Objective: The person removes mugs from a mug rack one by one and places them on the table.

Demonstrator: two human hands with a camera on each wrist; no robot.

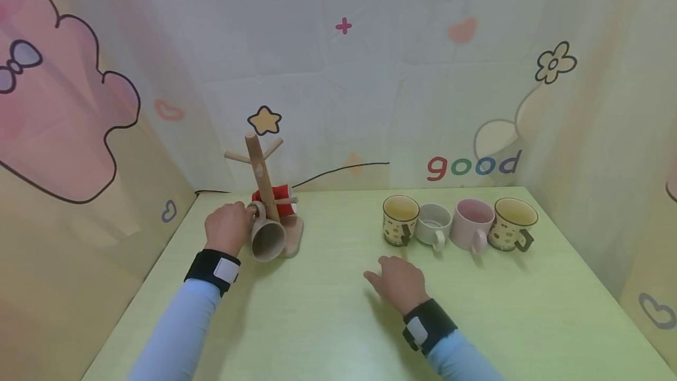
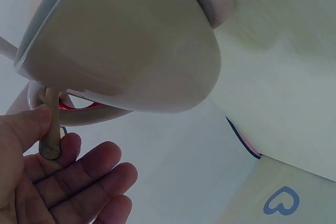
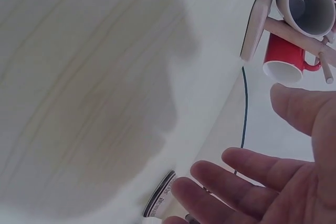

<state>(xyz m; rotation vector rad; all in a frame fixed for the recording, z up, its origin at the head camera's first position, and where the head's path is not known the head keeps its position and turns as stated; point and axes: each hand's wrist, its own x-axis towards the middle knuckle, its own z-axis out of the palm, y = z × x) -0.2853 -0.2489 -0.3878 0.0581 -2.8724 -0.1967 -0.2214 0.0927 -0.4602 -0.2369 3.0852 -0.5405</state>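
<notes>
In the head view my left hand [image 1: 227, 228] is at a wooden mug tree [image 1: 262, 178] on the left of the table. A pale mug [image 1: 268, 241] hangs tilted from a low peg, its mouth facing me. The left wrist view shows the thumb and index finger pinching the end of that wooden peg [image 2: 50, 142], which passes through the mug's handle [image 2: 105, 115]. The other fingers are loosely bent. Behind the trunk a red mug [image 1: 285, 200] hangs, partly hidden. My right hand [image 1: 399, 284] hovers over the table, fingers extended, holding nothing.
At the right stand a spotted yellow mug [image 1: 396, 229], a white mug [image 1: 429, 229], a pink mug [image 1: 469, 229] and another spotted mug [image 1: 505, 229] in a row, handles toward me. A printed curtain [image 1: 338, 99] closes off the back of the table [image 1: 328, 310].
</notes>
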